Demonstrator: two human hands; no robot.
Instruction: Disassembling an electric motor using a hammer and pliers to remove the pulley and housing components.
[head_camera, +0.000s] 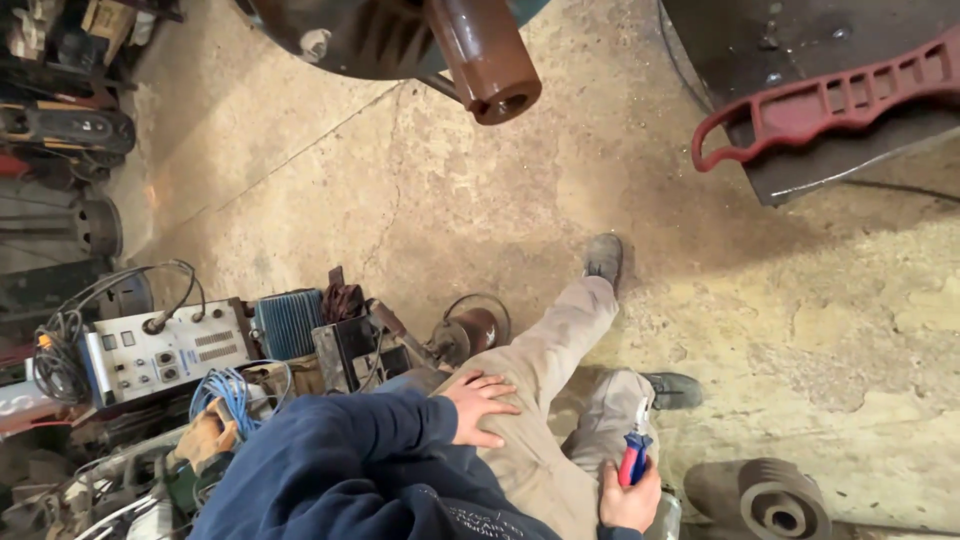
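Gripping red-and-blue-handled pliers (634, 455) tips-up in the right hand (630, 497) at five o'clock, apparently kept ready, left hand (478, 408) flat and open on the thigh as if bracing, grey pulley (770, 500) on the floor (480, 190) nearby.

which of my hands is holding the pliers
Your right hand grips the red-and-blue-handled pliers; the left hand lies flat on your thigh, holding nothing.
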